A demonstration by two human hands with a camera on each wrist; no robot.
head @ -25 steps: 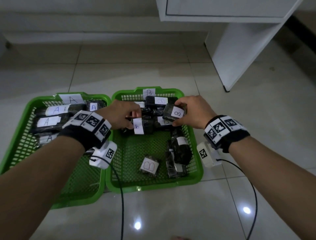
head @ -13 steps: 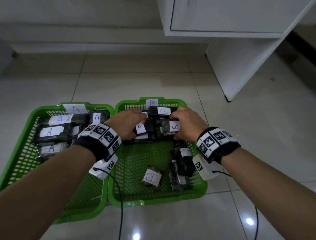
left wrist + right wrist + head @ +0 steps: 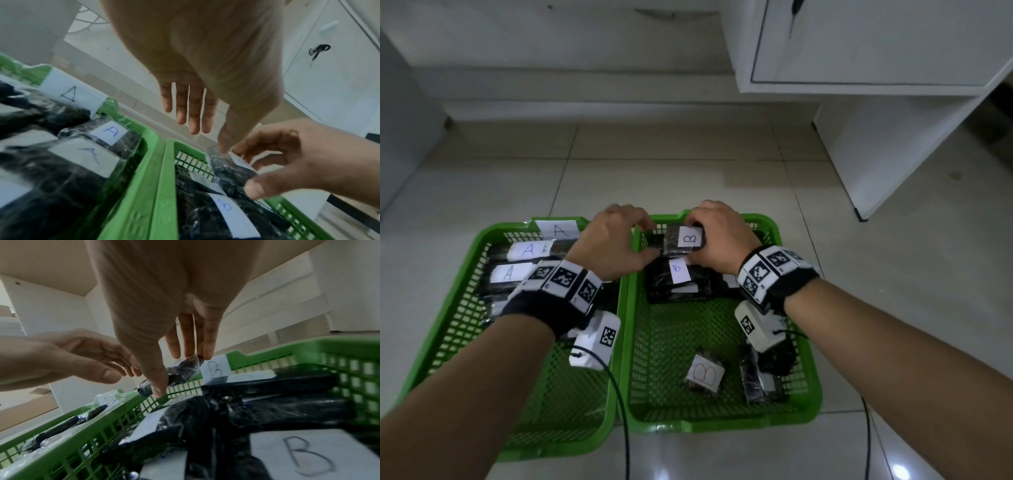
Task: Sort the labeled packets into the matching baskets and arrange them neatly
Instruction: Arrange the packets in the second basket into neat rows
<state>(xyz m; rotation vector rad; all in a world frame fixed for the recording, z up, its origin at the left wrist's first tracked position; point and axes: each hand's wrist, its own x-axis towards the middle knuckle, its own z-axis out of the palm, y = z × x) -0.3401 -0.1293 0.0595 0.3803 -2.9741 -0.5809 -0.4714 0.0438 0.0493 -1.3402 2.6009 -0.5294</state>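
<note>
Right now the right hand (image 3: 726, 240) grips a dark packet with a white "B" label (image 3: 683, 240), thumb at its near edge and fingers (image 3: 207, 344) curled over its far edge, above the far end of the right green basket (image 3: 804, 359). In the wrist views this packet is lifted clear of the pile below, tilted, near the basket's far wall. The left hand (image 3: 616, 246) is just beside the packet's left end; its thumb meets that end in the left wrist view, while its other fingers (image 3: 185, 105) hang straight and loose, holding nothing.

Below the held packet lies a pile of B packets (image 3: 681, 281) at the far end of the right basket. Nearer the person in the same basket lie a small packet with a red "B" label (image 3: 703, 375) and two dark packets (image 3: 760, 377) along the right side, partly hidden by the wrist camera.

To the left, touching side by side, the left green basket (image 3: 465, 308) holds A packets (image 3: 517, 263) stacked at its far end. Both baskets sit on the tiled floor (image 3: 893, 308), with a white cabinet (image 3: 876, 41) beyond.
</note>
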